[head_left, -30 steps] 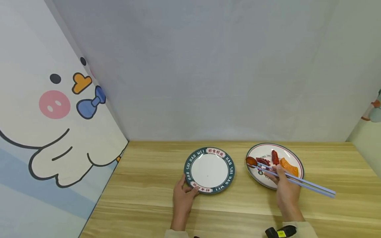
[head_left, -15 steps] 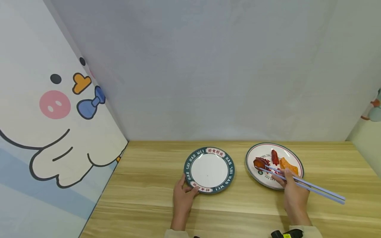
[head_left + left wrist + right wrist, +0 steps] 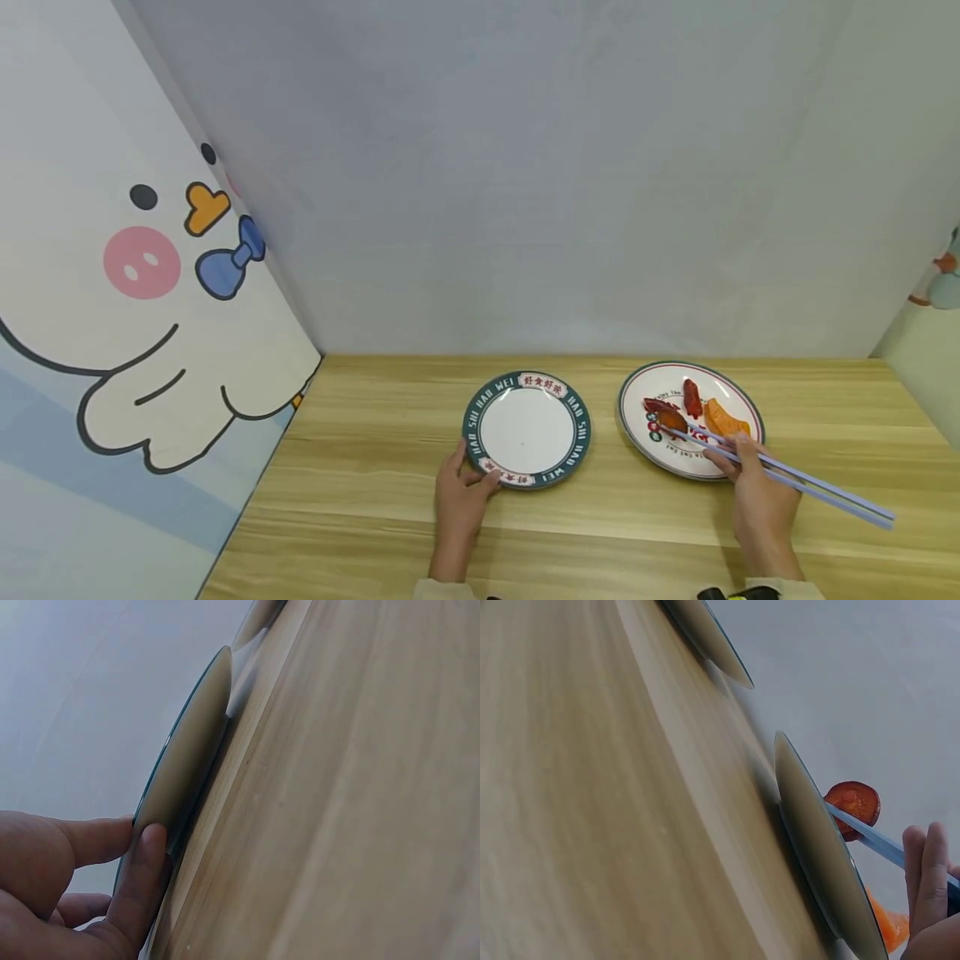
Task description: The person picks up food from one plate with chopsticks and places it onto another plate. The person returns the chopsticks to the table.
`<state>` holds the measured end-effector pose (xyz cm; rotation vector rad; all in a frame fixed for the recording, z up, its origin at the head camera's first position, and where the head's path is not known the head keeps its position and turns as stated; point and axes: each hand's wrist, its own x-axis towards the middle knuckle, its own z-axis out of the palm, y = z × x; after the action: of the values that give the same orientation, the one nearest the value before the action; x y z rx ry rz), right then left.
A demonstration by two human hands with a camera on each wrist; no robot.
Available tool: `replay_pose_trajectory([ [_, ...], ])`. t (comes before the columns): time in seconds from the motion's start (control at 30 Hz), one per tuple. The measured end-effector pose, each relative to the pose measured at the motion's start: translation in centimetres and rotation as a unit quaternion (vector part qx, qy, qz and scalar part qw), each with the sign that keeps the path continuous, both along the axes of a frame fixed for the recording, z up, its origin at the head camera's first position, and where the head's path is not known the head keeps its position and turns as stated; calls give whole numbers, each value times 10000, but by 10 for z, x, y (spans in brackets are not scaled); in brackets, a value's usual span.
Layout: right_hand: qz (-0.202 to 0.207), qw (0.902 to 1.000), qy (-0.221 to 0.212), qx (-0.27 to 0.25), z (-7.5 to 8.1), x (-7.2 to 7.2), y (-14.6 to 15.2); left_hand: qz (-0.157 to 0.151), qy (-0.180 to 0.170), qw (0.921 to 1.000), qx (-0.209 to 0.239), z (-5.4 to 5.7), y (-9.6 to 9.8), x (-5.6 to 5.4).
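My left hand pinches the near-left rim of a white plate with a dark green lettered border. In the left wrist view, thumb and fingers lie on either side of that rim. My right hand holds pale lilac chopsticks, their tips over a second white plate. A round brown-red food slice is at the tips, and the right wrist view has this slice above the plate's rim. On that plate lie a dark red piece, a red piece and an orange piece.
Both plates stand toward the back of a wooden table, with a gap between them. A grey-white backdrop rises behind the table. A panel with a cartoon figure borders the left side.
My right hand has moved right and toward me. The brown-red slice has gone with the chopsticks from the second plate's left rim to nearer its middle. My left hand stays on its plate.
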<state>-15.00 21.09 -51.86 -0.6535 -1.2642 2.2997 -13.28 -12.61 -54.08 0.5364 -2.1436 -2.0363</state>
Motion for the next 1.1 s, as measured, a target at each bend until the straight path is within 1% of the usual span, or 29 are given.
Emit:
replay_pose_trajectory([
  [0.23,2,9999,23,168,0,0,6,10,-24,10000,-16,1,0,0],
  [0.43,106,9984,-63,550,0,2,10,-9,-29,10000,-24,1,-1,1],
  [0.63,146,9972,-99,723,0,3,14,-42,12,10000,15,2,-1,1],
  [0.87,344,9922,-176,1183,0,2,17,-29,-6,10000,45,1,-1,1],
  [0.97,402,9912,-141,1249,0,3,17,-25,-7,10000,36,2,-1,1],
  [1.1,477,9895,14,1363,0,5,17,-33,12,10000,-8,1,-1,1],
])
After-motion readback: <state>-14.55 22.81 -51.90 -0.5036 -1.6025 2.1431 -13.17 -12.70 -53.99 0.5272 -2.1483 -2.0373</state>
